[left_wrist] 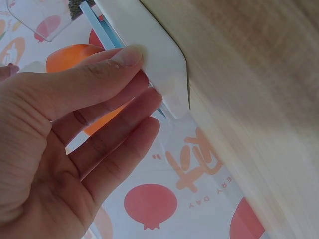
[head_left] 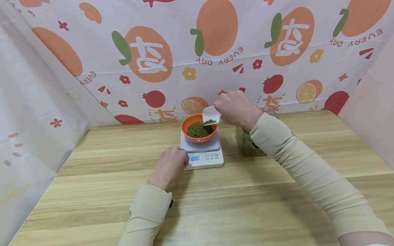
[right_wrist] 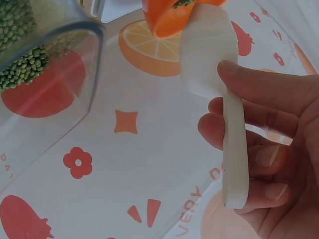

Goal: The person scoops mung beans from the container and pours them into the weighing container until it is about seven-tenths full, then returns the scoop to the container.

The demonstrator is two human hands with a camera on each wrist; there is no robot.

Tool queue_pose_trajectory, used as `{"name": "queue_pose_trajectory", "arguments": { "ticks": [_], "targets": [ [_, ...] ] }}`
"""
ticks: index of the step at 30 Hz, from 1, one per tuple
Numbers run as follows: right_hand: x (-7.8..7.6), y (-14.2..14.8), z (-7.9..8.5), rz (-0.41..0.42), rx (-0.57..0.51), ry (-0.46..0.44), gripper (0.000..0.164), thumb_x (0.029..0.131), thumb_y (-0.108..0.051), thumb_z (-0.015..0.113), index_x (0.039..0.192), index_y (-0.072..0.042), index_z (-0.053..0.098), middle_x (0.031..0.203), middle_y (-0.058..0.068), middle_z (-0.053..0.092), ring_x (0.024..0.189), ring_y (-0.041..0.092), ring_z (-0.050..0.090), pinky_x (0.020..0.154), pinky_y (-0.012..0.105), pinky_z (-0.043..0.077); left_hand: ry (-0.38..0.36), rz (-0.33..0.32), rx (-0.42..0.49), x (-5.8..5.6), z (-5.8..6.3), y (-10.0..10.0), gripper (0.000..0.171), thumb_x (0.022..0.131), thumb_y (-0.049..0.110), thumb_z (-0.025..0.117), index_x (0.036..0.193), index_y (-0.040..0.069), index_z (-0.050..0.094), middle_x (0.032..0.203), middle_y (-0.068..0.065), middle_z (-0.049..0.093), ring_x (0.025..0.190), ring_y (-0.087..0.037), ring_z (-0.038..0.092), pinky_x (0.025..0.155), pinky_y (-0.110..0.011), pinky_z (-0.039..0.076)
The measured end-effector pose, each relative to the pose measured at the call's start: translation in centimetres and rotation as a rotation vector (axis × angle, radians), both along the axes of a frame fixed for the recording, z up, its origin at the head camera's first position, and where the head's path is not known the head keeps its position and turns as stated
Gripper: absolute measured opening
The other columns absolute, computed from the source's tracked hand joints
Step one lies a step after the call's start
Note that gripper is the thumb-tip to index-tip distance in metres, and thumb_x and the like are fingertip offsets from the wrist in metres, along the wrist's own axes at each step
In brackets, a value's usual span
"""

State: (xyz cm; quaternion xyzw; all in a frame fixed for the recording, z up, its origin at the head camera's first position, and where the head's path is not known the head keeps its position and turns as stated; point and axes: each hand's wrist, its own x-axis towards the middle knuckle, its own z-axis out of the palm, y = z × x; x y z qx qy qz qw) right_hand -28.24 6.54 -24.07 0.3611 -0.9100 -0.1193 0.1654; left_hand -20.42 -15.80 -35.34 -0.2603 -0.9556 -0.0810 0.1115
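My right hand (head_left: 236, 108) grips a white scoop (right_wrist: 234, 149) by its handle, the thumb on top near the blade. In the head view the scoop's mouth tilts over an orange bowl (head_left: 199, 139), with green mung beans (head_left: 197, 130) in both. The bowl stands on a white kitchen scale (head_left: 216, 161), whose lit display seems to read 104.5. At the scale's left front corner is my left hand (head_left: 170, 166). The left wrist view has its thumb and fingertips (left_wrist: 130, 55) right at the scale's edge, fingers loosely bent.
A clear container (head_left: 252, 147) of green beans stands right of the scale, partly hidden behind my right forearm. The wooden table (head_left: 118, 173) meets a fruit-printed curtain (head_left: 181, 82) at the back, with more curtain at the left side.
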Motion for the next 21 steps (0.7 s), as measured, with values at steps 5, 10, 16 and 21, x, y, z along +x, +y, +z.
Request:
{"name": "queue_pose_trajectory", "arguments": {
  "ticks": [5,10,16,21],
  "targets": [
    [0.19,-0.16,0.14,-0.002,0.012,0.009,0.005,0.085,-0.004,0.07,0.088,-0.003,0.075,0.071,0.008,0.061,0.057,0.022,0.048,0.05,0.034,0.046,0.019,-0.004,-0.004,0.09,-0.07,0.0,0.04,0.065,-0.018,0.046,0.054,0.017,0.029,0.058,0.003,0.024,0.057,-0.013,0.029,0.051,-0.025,0.021],
    [0.2,-0.28,0.23,-0.008,0.024,0.023,0.007,0.084,-0.001,0.067,0.083,-0.004,0.073,0.07,0.007,0.061,0.057,0.023,0.049,0.05,0.034,0.044,0.021,-0.003,-0.007,0.08,-0.05,0.02,0.04,0.065,-0.018,0.046,0.054,0.017,0.03,0.058,0.003,0.025,0.057,-0.013,0.029,0.051,-0.025,0.022],
    [0.25,-0.35,0.33,-0.011,0.037,0.035,0.009,0.084,0.001,0.066,0.082,-0.005,0.072,0.07,0.008,0.061,0.057,0.023,0.049,0.049,0.033,0.041,0.021,-0.002,-0.008,0.1,-0.02,0.04,0.04,0.065,-0.018,0.046,0.053,0.017,0.03,0.058,0.003,0.024,0.057,-0.014,0.029,0.051,-0.025,0.022],
    [0.3,-0.36,0.34,-0.012,0.044,0.044,0.009,0.085,0.001,0.066,0.084,-0.004,0.073,0.071,0.009,0.062,0.058,0.023,0.05,0.05,0.034,0.042,0.017,0.001,-0.01,0.05,-0.02,0.02,0.04,0.066,-0.018,0.047,0.054,0.017,0.03,0.058,0.003,0.024,0.057,-0.014,0.029,0.052,-0.025,0.022]
  ]
}}
